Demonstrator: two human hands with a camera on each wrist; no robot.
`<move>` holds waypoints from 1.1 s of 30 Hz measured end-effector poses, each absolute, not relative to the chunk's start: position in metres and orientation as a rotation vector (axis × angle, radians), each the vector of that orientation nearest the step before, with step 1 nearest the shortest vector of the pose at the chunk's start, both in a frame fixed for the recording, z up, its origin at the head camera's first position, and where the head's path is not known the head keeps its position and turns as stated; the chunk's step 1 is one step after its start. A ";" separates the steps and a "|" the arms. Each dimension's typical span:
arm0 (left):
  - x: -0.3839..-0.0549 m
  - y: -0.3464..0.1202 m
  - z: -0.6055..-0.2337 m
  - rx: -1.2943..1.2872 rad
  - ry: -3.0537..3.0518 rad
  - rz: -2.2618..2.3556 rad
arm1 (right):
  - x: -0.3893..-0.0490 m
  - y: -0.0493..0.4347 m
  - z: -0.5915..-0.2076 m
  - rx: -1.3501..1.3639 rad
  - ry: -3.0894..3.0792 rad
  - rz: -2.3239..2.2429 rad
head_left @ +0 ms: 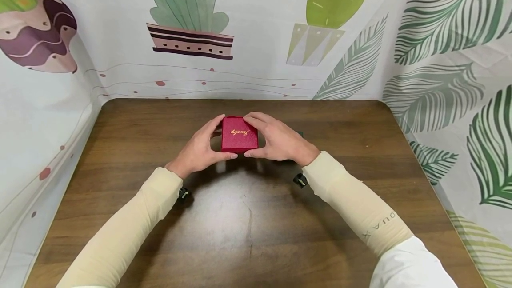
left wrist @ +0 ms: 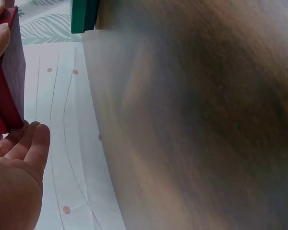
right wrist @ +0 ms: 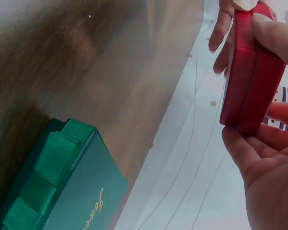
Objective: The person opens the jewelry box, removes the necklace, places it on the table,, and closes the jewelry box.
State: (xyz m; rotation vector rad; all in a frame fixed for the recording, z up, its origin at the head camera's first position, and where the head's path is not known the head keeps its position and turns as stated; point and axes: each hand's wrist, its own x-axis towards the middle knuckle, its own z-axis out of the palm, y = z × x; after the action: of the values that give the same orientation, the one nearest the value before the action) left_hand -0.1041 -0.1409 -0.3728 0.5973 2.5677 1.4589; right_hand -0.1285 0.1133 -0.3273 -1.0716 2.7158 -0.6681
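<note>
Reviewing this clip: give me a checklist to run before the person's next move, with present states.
1. Left hand gripping the red jewelry box: ok.
2. Right hand gripping its opposite side: ok.
3. Red jewelry box held above the table: ok.
4. Red jewelry box closed: ok.
5. Green jewelry box apart from the red one: ok.
6. Anything inside the red one: cannot tell.

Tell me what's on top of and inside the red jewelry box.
The red jewelry box has gold "Jewelry" lettering on top; the closed lid hides its inside.
</note>
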 end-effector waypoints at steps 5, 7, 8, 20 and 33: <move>-0.103 -0.141 -0.372 0.579 2.543 1.486 | -0.128 0.114 -0.326 -1.064 2.727 -0.676; -0.103 -0.141 -0.372 0.571 2.534 1.497 | -0.128 0.114 -0.326 -1.067 2.731 -0.678; -0.102 -0.141 -0.371 0.570 2.531 1.503 | -0.128 0.114 -0.326 -1.069 2.733 -0.681; -0.101 -0.138 -0.373 0.577 2.539 1.545 | -0.128 0.115 -0.324 -1.096 2.733 -0.727; -0.097 -0.138 -0.370 0.503 2.523 1.572 | -0.125 0.113 -0.318 -1.089 2.742 -0.716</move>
State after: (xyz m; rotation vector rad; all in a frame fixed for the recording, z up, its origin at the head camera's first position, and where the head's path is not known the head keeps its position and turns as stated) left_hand -0.0975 -0.1378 -0.3703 0.5033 2.5233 1.5718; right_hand -0.1252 0.1129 -0.3180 -1.0891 2.7416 -0.7159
